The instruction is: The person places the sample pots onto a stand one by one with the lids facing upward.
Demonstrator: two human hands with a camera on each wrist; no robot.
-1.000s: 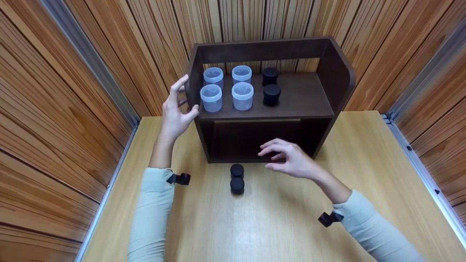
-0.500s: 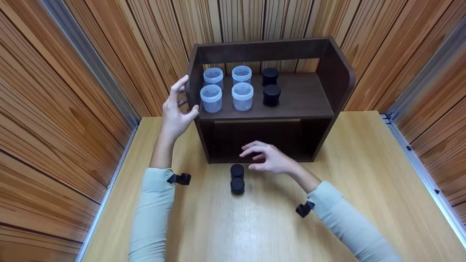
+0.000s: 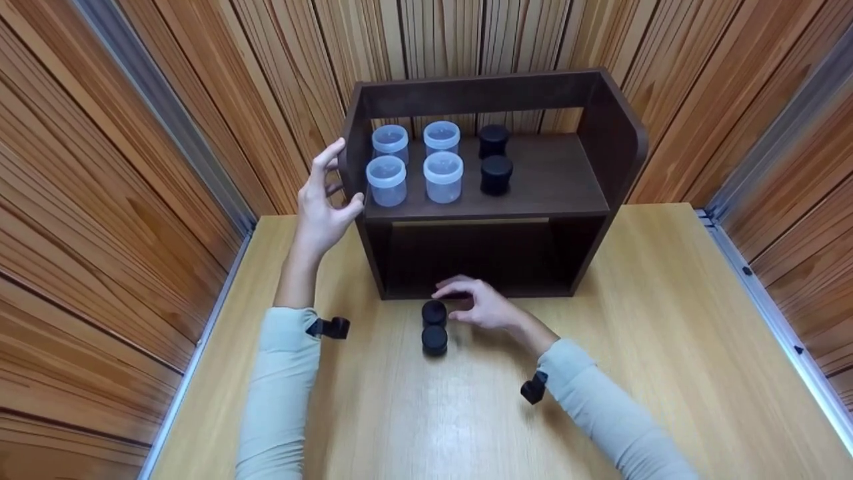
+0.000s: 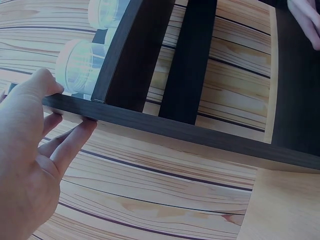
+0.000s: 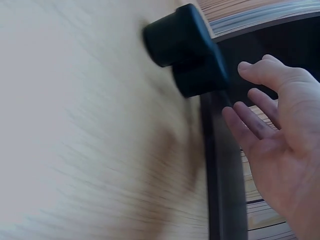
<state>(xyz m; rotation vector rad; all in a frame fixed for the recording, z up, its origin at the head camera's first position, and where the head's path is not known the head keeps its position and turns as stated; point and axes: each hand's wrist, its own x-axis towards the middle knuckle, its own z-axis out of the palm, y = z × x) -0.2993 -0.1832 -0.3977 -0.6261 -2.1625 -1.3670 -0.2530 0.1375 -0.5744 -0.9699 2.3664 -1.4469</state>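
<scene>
My left hand [image 3: 321,208] pinches the left side panel [image 4: 165,125] of a dark brown two-tier shelf [image 3: 486,215], thumb on one face and fingers on the other. My right hand [image 3: 485,307] reaches over the table with thumb and fingers apart, beside the farther of two small black jars [image 3: 434,312]. In the right wrist view a gap shows between the fingers and the black jars. The nearer black jar [image 3: 434,341] stands directly in front of the farther one. Both are upright before the shelf's front edge.
On the upper tier stand several translucent jars [image 3: 444,177] at the left and two black jars [image 3: 497,175] right of them. The shelf's lower compartment [image 3: 466,257] opens toward the front. Wood-panelled walls [image 3: 133,200] enclose the table [image 3: 400,427].
My right hand has moved left and slightly down to the far black jar on the table. The left hand and the jars have stayed put.
</scene>
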